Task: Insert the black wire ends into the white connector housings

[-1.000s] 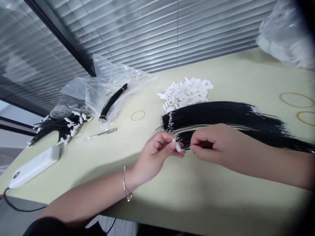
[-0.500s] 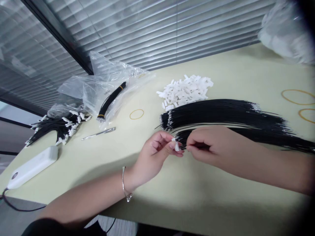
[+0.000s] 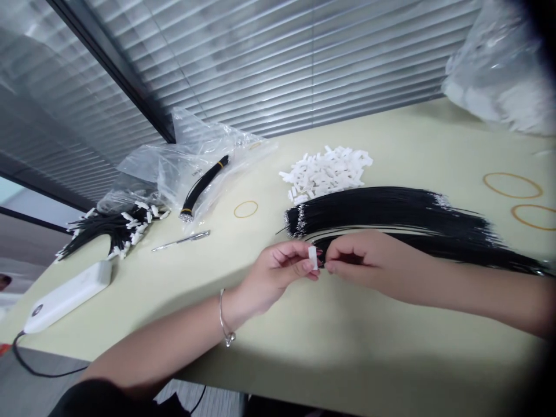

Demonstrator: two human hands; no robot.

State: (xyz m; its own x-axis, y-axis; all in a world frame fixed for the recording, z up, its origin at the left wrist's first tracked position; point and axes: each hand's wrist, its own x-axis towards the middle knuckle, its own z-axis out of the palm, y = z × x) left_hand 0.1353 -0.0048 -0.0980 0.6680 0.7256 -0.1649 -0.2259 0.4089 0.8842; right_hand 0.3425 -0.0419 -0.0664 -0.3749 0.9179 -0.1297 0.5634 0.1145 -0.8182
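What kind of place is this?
Probably a small assembly workspace, perhaps in an office: white connectors lie piled beside loose black wires, with slatted blinds behind the table.

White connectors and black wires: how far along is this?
Apparently done: the black wires with white connectors at far left. In hand: a white connector in the left hand, the right hand pinching beside it. Apparently left: the loose connector pile and silver-tipped black wires.

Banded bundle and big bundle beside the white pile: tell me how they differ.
The banded bundle is slim; the big bundle is much broader. The banded bundle has two yellow bands; the big bundle shows none. The banded bundle slants steeply in view, the big bundle lies nearer level. Both are black with silvery tips.
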